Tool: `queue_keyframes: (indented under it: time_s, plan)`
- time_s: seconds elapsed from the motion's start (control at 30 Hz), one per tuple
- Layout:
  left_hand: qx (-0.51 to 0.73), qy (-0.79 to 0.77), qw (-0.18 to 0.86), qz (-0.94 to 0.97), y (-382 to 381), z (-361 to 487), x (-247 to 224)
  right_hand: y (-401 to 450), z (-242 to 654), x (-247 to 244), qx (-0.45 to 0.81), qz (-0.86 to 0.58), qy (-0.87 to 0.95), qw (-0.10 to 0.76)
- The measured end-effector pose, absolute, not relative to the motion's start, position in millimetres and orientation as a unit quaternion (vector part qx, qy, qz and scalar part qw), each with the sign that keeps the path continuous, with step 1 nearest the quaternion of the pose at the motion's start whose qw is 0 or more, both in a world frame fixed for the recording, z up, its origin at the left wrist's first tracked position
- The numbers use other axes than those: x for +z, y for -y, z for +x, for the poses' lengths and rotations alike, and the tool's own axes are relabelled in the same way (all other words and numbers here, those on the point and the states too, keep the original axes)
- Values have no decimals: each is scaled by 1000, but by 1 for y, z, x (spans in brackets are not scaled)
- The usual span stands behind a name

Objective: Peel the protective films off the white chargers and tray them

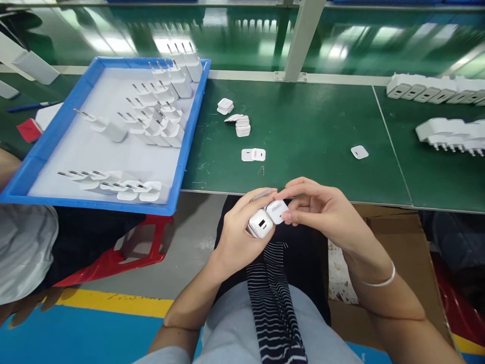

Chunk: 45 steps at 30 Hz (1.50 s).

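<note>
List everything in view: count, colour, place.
Bench: one, green, middle
Tray: one, blue, bench left
Tray chargers: many, white, in tray
Lined-up chargers: two rows, white, bench right
Loose plates: several, white, bench centre and right
Pen: one, blue, far left
Stool: one, red, lower left
Cardboard: one piece, brown, lower right
Co-worker: one, grey clothing, left edge
Held charger: one, white, centre
Held plate: one, white, beside it
Left hand: one, bare, holding charger
Right hand: one, bare, gripping plate
</note>
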<state>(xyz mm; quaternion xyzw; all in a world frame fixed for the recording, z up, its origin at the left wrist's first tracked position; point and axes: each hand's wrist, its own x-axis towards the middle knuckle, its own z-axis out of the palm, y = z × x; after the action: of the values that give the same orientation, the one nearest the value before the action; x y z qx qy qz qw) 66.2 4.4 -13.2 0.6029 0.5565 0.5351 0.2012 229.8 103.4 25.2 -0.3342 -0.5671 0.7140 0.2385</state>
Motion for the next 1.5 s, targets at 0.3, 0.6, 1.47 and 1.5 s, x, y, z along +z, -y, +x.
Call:
queue_keyframes:
  time_s: [0.3, 0.6, 1.47, 1.5]
  plan:
    - [511, -538, 190, 643, -3, 61, -11, -110, 230, 23, 763, -346, 513, 187]
    - [506, -525, 183, 660, -2, 61, -10, -114, 230, 21, 789, -329, 500, 143]
    - [501, -525, 175, 665, -5, 63, -11, -116, 231, 15, 791, -321, 502, 139]
    - [502, -526, 175, 664, -5, 63, -11, -116, 231, 15, 790, -322, 504, 139]
